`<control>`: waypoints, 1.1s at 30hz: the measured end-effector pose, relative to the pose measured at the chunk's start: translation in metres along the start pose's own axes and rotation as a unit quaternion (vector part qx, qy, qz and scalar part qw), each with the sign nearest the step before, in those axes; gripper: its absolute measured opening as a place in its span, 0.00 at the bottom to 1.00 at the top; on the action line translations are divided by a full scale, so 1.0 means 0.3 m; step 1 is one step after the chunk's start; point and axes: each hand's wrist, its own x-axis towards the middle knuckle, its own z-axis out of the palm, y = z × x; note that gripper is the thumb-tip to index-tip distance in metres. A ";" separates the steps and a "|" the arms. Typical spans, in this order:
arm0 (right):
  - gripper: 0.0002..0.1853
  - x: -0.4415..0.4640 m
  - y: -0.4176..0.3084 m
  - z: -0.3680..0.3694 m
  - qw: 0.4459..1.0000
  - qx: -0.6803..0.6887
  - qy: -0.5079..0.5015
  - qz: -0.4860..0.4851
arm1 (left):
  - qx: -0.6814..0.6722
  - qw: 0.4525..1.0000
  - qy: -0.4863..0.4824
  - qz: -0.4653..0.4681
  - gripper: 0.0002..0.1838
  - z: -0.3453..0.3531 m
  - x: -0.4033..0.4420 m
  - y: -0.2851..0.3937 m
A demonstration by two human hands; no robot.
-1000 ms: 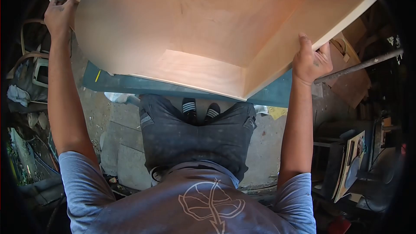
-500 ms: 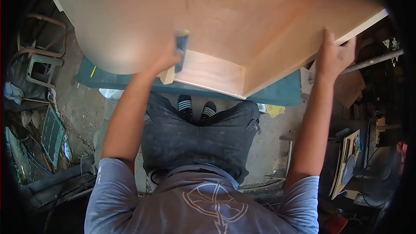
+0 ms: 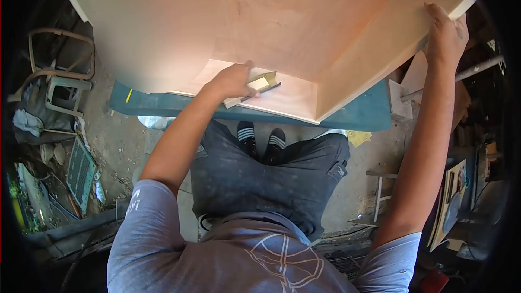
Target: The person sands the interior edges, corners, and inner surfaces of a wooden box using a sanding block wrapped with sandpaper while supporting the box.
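Observation:
A large open wooden box (image 3: 271,32) fills the upper part of the view, its near corner over a teal surface (image 3: 358,114). My left hand (image 3: 236,82) is closed on a small block wrapped in a dark-edged, yellowish sheet (image 3: 264,82), at the inner face of the box's near side. Under that hand a short piece of pale wood shows at the box's edge. My right hand (image 3: 448,30) grips the rim of the right side panel, its thumb on the inner face and its fingers behind.
A yellow strip (image 3: 129,95) lies on the teal surface's left end. On the left are a chair frame (image 3: 59,72), a pale stool (image 3: 68,88) and a green grid-like panel (image 3: 80,173). A metal pole (image 3: 480,67) and stacked boards (image 3: 448,206) are at the right.
My left hand has moved from the box's far left edge to its near side, and the block has turned in its grip. My right hand has shifted right and up along the side panel's rim.

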 end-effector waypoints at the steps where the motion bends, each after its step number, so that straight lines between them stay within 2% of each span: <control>1: 0.15 -0.011 -0.001 -0.002 1.000 0.028 0.006 -0.003 | -0.036 0.998 0.056 0.007 0.45 0.013 -0.040 -0.039; 2: 0.15 -0.018 0.012 -0.017 0.999 0.028 0.015 0.001 | -0.073 0.991 0.112 0.015 0.44 0.030 -0.076 -0.066; 5: 0.16 -0.004 0.045 -0.051 0.999 -0.029 0.007 -0.020 | -0.016 0.987 0.156 0.019 0.49 0.075 -0.181 -0.067; 7: 0.16 -0.012 0.026 -0.057 0.997 -0.062 0.010 -0.035 | -0.026 0.984 0.174 0.022 0.46 0.111 -0.225 -0.040; 9: 0.16 -0.026 -0.002 -0.050 0.990 -0.127 0.008 -0.061 | 0.022 0.978 0.205 -0.010 0.40 0.134 -0.262 0.000; 10: 0.17 -0.033 -0.017 -0.046 0.988 -0.140 0.004 -0.065 | 0.019 0.977 0.209 -0.025 0.32 0.139 -0.268 0.017; 13: 0.18 -0.060 -0.058 -0.038 0.986 -0.159 0.016 -0.052 | 0.028 0.979 0.198 -0.046 0.26 0.187 -0.218 -0.015; 14: 0.18 -0.060 -0.049 -0.035 0.992 -0.114 0.014 -0.047 | 0.033 0.978 0.200 -0.043 0.26 0.191 -0.201 -0.018; 15: 0.18 -0.071 -0.069 -0.014 0.992 -0.114 0.021 -0.046 | 0.017 0.974 0.223 -0.023 0.22 0.190 -0.189 -0.005; 16: 0.21 -0.093 -0.103 0.022 0.997 -0.022 0.009 -0.075 | 0.001 0.970 0.244 -0.005 0.17 0.193 -0.180 0.007; 17: 0.25 -0.105 -0.120 0.031 0.992 0.071 -0.002 -0.101 | 0.007 0.971 0.238 -0.004 0.17 0.197 -0.170 0.014; 18: 0.23 -0.088 -0.116 0.014 0.993 0.065 -0.036 -0.087 | 0.017 0.976 0.218 -0.002 0.18 0.200 -0.155 0.021; 21: 0.22 -0.100 -0.091 0.004 0.995 0.066 -0.022 -0.075 | 0.079 0.979 0.187 0.007 0.22 0.181 -0.171 0.025; 22: 0.21 -0.091 -0.078 0.002 0.989 0.059 -0.028 -0.130 | 0.122 0.975 0.183 0.014 0.25 0.152 -0.180 0.042; 23: 0.21 -0.087 -0.067 -0.003 0.990 0.055 -0.021 -0.126 | 0.127 0.975 0.178 0.020 0.25 0.126 -0.182 0.068; 25: 0.21 -0.082 -0.079 0.004 0.985 0.049 -0.013 -0.165 | 0.096 0.964 0.244 0.044 0.35 0.086 -0.179 0.126; 26: 0.22 -0.081 -0.048 -0.010 0.989 0.021 -0.030 -0.144 | 0.100 0.965 0.240 0.045 0.35 0.099 -0.154 0.137; 29: 0.25 -0.075 -0.043 0.007 0.988 0.050 -0.012 -0.149 | 0.105 0.961 0.248 0.060 0.41 0.140 -0.042 0.157; 31: 0.27 -0.078 -0.038 0.035 0.982 0.072 0.012 -0.175 | 0.074 0.989 0.118 -0.043 0.41 0.144 0.009 0.175; 33: 0.28 -0.081 -0.048 0.039 0.975 0.095 0.037 -0.198 | 0.079 0.990 0.111 -0.043 0.40 0.135 0.031 0.166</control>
